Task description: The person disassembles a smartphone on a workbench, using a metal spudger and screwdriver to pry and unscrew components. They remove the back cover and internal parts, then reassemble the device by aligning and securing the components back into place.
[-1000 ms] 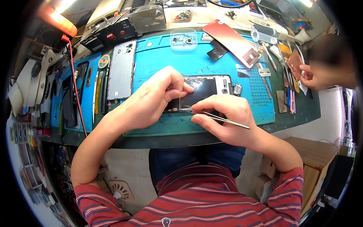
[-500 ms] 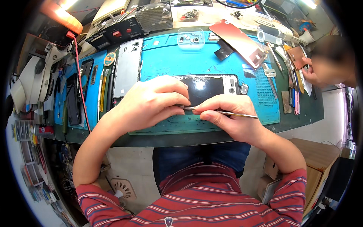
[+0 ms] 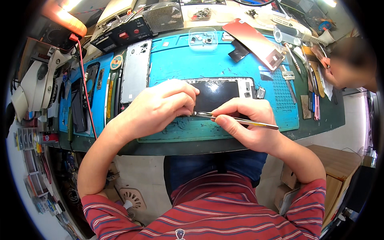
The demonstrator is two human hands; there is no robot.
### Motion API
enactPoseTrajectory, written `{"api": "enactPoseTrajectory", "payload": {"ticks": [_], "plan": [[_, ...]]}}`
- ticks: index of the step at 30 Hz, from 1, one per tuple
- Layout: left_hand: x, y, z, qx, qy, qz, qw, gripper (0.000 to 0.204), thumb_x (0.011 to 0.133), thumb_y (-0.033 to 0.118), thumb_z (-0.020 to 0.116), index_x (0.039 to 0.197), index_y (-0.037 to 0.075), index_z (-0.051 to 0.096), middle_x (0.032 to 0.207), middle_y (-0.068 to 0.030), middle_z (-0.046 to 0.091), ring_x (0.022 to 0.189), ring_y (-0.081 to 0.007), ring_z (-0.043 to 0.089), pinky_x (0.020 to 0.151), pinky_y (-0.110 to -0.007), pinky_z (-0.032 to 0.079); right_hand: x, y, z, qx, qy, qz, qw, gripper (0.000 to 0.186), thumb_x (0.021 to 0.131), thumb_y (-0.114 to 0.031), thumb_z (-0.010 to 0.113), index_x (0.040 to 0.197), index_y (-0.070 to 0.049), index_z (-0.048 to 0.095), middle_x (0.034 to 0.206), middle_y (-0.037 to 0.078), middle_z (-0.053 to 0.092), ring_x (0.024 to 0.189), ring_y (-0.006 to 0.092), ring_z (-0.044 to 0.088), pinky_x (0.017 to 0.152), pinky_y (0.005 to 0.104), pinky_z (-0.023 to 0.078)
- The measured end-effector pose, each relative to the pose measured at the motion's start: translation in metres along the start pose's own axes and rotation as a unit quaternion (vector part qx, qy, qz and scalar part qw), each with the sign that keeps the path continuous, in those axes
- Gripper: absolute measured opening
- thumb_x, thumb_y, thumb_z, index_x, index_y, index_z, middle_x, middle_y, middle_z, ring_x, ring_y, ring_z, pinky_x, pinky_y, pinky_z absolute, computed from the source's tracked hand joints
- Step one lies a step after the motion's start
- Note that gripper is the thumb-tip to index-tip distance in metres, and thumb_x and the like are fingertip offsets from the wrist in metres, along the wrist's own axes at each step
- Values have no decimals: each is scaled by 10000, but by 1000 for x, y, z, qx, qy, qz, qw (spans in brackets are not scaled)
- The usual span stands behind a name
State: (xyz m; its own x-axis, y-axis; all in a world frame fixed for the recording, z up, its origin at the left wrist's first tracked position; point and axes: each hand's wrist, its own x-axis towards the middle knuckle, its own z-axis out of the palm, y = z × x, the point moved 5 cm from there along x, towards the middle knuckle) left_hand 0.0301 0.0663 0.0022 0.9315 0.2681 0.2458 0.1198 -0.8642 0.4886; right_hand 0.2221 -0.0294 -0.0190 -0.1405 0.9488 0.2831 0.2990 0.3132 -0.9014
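a: what's in front of you, biggest thing first?

b: a dark green worktop [image 3: 320,120], crowded with tools. on it lies a bright blue mat [image 3: 180,64], and an opened phone [image 3: 224,93] lies flat near the middle of the mat, dark face up, long side toward me.

a: and beside it?

b: to its left, apart from it, a grey phone back cover [image 3: 136,70] lies on the mat. a small clear tray [image 3: 203,39] of tiny parts sits farther back. at the far right another person's hand [image 3: 325,62] is busy with something else.

a: your own hands?

b: my left hand [image 3: 158,108] is curled over the phone's left end, fingers bent and pressing it down. my right hand [image 3: 244,120] is closed in a pinch on thin metal tweezers [image 3: 244,120], whose tip meets the phone's near edge just by my left fingers.

a: how will the phone handle?

b: light, thin and stiff, i judge, with a smooth face that could slide or crack. best held by its frame edges, pinned flat, never pressed on the open parts.
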Motion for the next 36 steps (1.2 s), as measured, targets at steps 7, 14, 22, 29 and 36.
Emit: {"api": "enactPoseTrajectory", "payload": {"ticks": [7,14,22,29,36], "plan": [[0,-4,-2,-52,0,7,999,150,880,-1,765,972,24,650,1054,-101,701,1155,-321,710,980,-416,586,5,-4,4,-39,-21,-7,999,169,924,-150,823,1041,-35,781,911,106,791,808,224,785,696,325,597],[0,-2,-2,-54,-1,-8,998,133,898,-14,742,970,23,636,1065,-102,709,1177,-328,701,996,-423,576,7,-3,6,-64,-24,-25,997,193,907,-174,844,1038,-46,784,920,97,795,811,234,786,700,327,600],[-4,-6,-3,-82,-17,-27,996,127,938,-44,670,1008,24,589,1099,-128,708,1226,-359,683,1016,-437,562,11,-4,13,-67,-23,-28,997,200,912,-208,846,1035,-59,794,911,100,798,798,241,786,686,335,601],[-8,-12,-2,-145,-34,-44,988,103,993,-61,604,1028,20,550,1180,-156,697,1306,-383,647,1045,-442,543,15,-1,22,-45,-20,-27,998,180,929,-200,829,1041,-60,801,903,107,796,773,256,780,669,337,595],[-12,-12,-5,-160,-31,-72,984,50,1033,-32,575,1055,13,566,1268,-194,695,1320,-379,643,1061,-439,536,19,1,26,-3,-34,15,999,161,945,-169,813,1052,-50,802,902,109,796,757,237,767,676,320,580]]}}
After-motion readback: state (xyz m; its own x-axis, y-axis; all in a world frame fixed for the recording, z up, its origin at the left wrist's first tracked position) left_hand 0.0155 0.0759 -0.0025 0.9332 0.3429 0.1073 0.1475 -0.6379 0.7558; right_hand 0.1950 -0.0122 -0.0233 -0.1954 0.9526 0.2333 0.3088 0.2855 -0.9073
